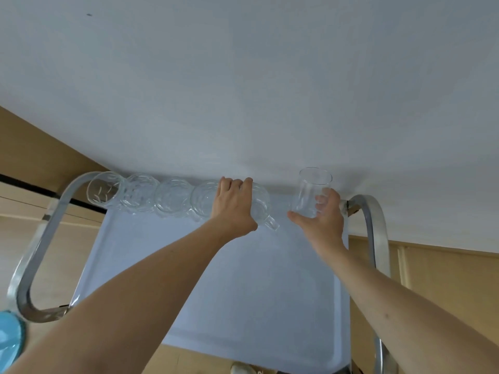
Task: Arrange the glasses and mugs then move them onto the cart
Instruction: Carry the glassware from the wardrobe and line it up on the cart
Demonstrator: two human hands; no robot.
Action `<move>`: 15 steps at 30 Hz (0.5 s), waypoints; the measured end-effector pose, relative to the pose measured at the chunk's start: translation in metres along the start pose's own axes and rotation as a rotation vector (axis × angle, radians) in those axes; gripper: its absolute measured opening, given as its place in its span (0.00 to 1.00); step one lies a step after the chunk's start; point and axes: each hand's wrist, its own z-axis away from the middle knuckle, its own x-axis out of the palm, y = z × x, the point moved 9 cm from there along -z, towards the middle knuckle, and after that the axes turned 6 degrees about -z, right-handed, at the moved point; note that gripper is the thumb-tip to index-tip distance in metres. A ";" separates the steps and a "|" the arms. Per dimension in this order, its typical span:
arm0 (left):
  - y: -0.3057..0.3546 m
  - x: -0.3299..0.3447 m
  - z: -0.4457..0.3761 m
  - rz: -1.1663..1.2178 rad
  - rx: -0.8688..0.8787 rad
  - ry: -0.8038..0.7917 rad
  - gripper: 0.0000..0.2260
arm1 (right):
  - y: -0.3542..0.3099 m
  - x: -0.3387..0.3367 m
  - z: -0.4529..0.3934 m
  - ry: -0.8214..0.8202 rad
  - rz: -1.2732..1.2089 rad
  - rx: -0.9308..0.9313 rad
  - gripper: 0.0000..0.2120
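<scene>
A row of several clear patterned glasses stands along the far edge of the cart's pale blue tray. At the row's right end is a clear glass mug, its handle pointing toward me. My left hand lies over the mug's top with fingers curled round its far rim. My right hand grips a tall plain glass from below, upright, just right of the mug at the tray's far right corner.
A white table fills the view beyond the cart. Metal cart handles curve up at the left and right. A light blue object shows at the lower left. Wooden floor lies below.
</scene>
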 end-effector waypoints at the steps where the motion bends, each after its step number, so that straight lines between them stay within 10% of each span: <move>1: -0.001 0.000 0.002 0.007 -0.010 0.001 0.46 | 0.002 0.001 0.000 -0.002 -0.006 0.009 0.42; 15: -0.015 -0.001 0.030 0.122 -0.080 0.081 0.46 | 0.000 -0.004 0.019 -0.001 -0.040 0.008 0.43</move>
